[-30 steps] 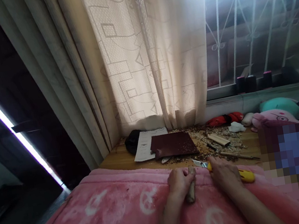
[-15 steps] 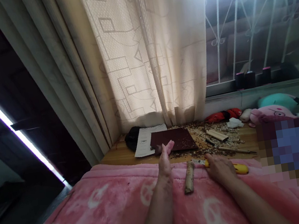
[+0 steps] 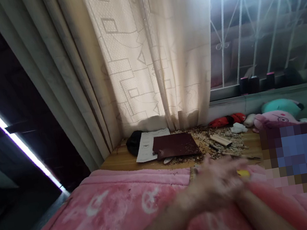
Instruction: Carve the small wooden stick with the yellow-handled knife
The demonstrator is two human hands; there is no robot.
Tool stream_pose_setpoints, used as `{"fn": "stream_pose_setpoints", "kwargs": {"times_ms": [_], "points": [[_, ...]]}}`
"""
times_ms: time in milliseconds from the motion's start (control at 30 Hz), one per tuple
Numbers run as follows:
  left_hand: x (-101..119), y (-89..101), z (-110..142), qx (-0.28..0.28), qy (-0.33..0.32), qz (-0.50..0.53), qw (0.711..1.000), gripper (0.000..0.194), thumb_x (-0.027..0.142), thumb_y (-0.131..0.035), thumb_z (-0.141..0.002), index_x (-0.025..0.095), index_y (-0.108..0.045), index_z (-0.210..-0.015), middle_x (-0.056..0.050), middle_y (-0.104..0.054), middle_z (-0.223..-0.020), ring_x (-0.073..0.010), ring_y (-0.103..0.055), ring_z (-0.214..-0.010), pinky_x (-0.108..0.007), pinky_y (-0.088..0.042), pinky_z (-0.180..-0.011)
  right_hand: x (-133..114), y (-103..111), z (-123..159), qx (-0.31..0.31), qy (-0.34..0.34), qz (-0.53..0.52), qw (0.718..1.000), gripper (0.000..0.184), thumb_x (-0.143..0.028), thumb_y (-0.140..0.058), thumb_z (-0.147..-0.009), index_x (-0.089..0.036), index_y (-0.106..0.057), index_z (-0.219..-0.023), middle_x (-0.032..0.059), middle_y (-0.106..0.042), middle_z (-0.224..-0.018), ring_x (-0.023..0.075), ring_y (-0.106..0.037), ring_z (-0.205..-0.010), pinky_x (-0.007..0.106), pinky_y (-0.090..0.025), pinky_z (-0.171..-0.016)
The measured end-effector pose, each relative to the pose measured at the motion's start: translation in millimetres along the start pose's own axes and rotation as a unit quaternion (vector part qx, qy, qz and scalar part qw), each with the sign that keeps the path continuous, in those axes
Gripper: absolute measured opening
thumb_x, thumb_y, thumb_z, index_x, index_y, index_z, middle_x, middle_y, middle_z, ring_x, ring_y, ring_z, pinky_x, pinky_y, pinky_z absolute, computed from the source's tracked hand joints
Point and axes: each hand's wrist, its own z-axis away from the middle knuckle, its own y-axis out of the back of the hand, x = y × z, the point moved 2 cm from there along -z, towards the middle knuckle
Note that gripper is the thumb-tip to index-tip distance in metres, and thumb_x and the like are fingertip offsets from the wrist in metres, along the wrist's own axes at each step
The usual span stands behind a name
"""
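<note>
Pink fleece blanket [image 3: 99, 213] fills the lower part of the view, its far edge lying against the front of a wooden desk [image 3: 116, 157]. Above the blanket, the left hand [image 3: 211, 183] is a motion-blurred smear reaching across from the lower left, its forearm running over towards the right forearm [image 3: 266, 213]. The right hand [image 3: 242, 196] sits mostly behind that blur, so little of it shows. The blur hides the fingers of both hands: I cannot tell whether they are released, clenched or grasping anything.

A yellow knife handle [image 3: 242, 173] shows just beyond the hands, at the far edge of the blanket, with most of the knife hidden. A thin pale sliver beside the left hand [image 3: 193, 171] may be wood, but it is too blurred to tell.

On the desk, a dark red sheet [image 3: 175, 145] lies on a white paper [image 3: 147, 147], next to a black pouch [image 3: 134, 142]. Wood shavings [image 3: 221, 137] are scattered to the right, around a pale wood block [image 3: 221, 140]. Beyond them lie a white tissue [image 3: 238, 128], a red plush toy [image 3: 226, 120], a pink plush pig [image 3: 273, 119] and a teal plush toy [image 3: 282, 107]. A patterned cream curtain [image 3: 144, 54] hangs behind the desk, beside a white window grille [image 3: 245, 30].
</note>
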Motion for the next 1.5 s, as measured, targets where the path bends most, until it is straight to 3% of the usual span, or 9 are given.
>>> {"fn": "stream_pose_setpoints", "kwargs": {"times_ms": [100, 200, 333, 433, 767, 1033, 1200, 1400, 1500], "points": [[-10.5, 34.6, -16.4, 0.090, -0.017, -0.068, 0.994, 0.034, 0.036, -0.042, -0.071, 0.026, -0.045, -0.104, 0.000, -0.048, -0.106, -0.0142, -0.040, -0.101, -0.033, -0.021, -0.090, 1.1, 0.1, -3.6, 0.031, -0.013, -0.013, 0.999, 0.023, -0.028, -0.033, -0.071, -0.021, -0.050, -0.086, 0.0046, -0.056, -0.079, 0.0177, -0.049, -0.076, 0.028, -0.030, -0.064], [-61.7, 52.1, -21.1, 0.194, 0.111, -0.090, 0.971, 0.036, 0.036, -0.043, -0.069, 0.017, -0.047, -0.099, -0.005, -0.056, -0.090, -0.0123, -0.050, -0.084, -0.026, -0.035, -0.077, 4.6, -1.1, -7.9, 0.058, -0.030, -0.042, 0.997, 0.021, -0.025, -0.037, -0.069, -0.022, -0.051, -0.084, 0.0031, -0.056, -0.075, 0.0160, -0.049, -0.074, 0.026, -0.029, -0.062], [-126.0, 32.3, -8.7, 0.152, 0.226, -0.161, 0.949, 0.033, 0.039, -0.047, -0.064, 0.016, -0.051, -0.088, -0.002, -0.057, -0.073, -0.0112, -0.051, -0.068, -0.021, -0.037, -0.062, 9.9, -1.9, -12.1, 0.093, -0.019, -0.078, 0.992, 0.026, -0.023, -0.040, -0.065, -0.023, -0.048, -0.090, 0.0016, -0.055, -0.082, 0.0152, -0.048, -0.078, 0.024, -0.029, -0.063], [-144.2, 11.1, 2.4, 0.087, 0.266, -0.201, 0.939, 0.039, 0.042, -0.053, -0.057, 0.019, -0.051, -0.088, -0.001, -0.056, -0.071, -0.0124, -0.050, -0.066, -0.020, -0.035, -0.056, 11.2, -3.2, -14.1, 0.114, 0.008, -0.098, 0.989, 0.030, -0.017, -0.041, -0.063, -0.021, -0.047, -0.092, 0.0022, -0.053, -0.086, 0.0139, -0.046, -0.081, 0.022, -0.029, -0.067], [-147.1, -10.2, 8.5, 0.006, 0.313, -0.301, 0.901, 0.039, 0.043, -0.059, -0.044, 0.022, -0.054, -0.076, -0.002, -0.058, -0.075, -0.0185, -0.051, -0.072, -0.023, -0.032, -0.055, 6.5, 0.9, -12.3, 0.174, 0.072, -0.066, 0.980, 0.028, -0.035, -0.036, -0.073, -0.025, -0.046, -0.097, 0.0024, -0.053, -0.083, 0.0137, -0.048, -0.075, 0.023, -0.031, -0.063], [-152.8, -15.7, 3.2, 0.101, 0.281, -0.149, 0.943, 0.023, 0.026, -0.050, -0.059, 0.019, -0.049, -0.080, -0.001, -0.057, -0.073, -0.0109, -0.051, -0.063, -0.018, -0.034, -0.054, 3.3, 3.7, -10.1, 0.208, 0.119, -0.094, 0.966, 0.031, -0.037, -0.032, -0.076, -0.024, -0.042, -0.101, 0.0017, -0.056, -0.085, 0.0124, -0.051, -0.074, 0.021, -0.032, -0.061], [-166.3, -28.4, 2.8, 0.044, 0.318, 0.058, 0.945, 0.030, 0.020, -0.041, -0.064, 0.015, -0.043, -0.093, 0.000, -0.055, -0.060, -0.0091, -0.050, -0.046, -0.017, -0.035, -0.041, -0.3, 11.3, -7.7, 0.211, 0.112, -0.103, 0.966, 0.029, -0.040, -0.031, -0.075, -0.026, -0.044, -0.097, -0.0007, -0.057, -0.083, 0.0113, -0.052, -0.070, 0.021, -0.031, -0.058], [-161.1, -23.4, 1.8, 0.085, 0.213, -0.011, 0.973, 0.024, 0.023, -0.046, -0.064, 0.016, -0.053, -0.085, -0.001, -0.057, -0.076, -0.0098, -0.051, -0.068, -0.017, -0.037, -0.059, -4.4, 17.3, -1.8, 0.150, 0.109, -0.093, 0.978, 0.031, -0.047, -0.030, -0.073, -0.024, -0.047, -0.088, -0.0003, -0.058, -0.077, 0.0131, -0.052, -0.068, 0.022, -0.029, -0.056], [-157.6, -22.6, 1.8, 0.078, 0.236, -0.026, 0.968, 0.022, 0.022, -0.043, -0.065, 0.016, -0.053, -0.084, 0.000, -0.057, -0.076, -0.0093, -0.049, -0.069, -0.016, -0.036, -0.060, -8.8, 17.5, 2.9, 0.122, 0.111, -0.080, 0.983, 0.031, -0.048, -0.029, -0.073, -0.022, -0.048, -0.075, -0.0004, -0.057, -0.071, 0.0130, -0.051, -0.065, 0.022, -0.027, -0.055]]}}
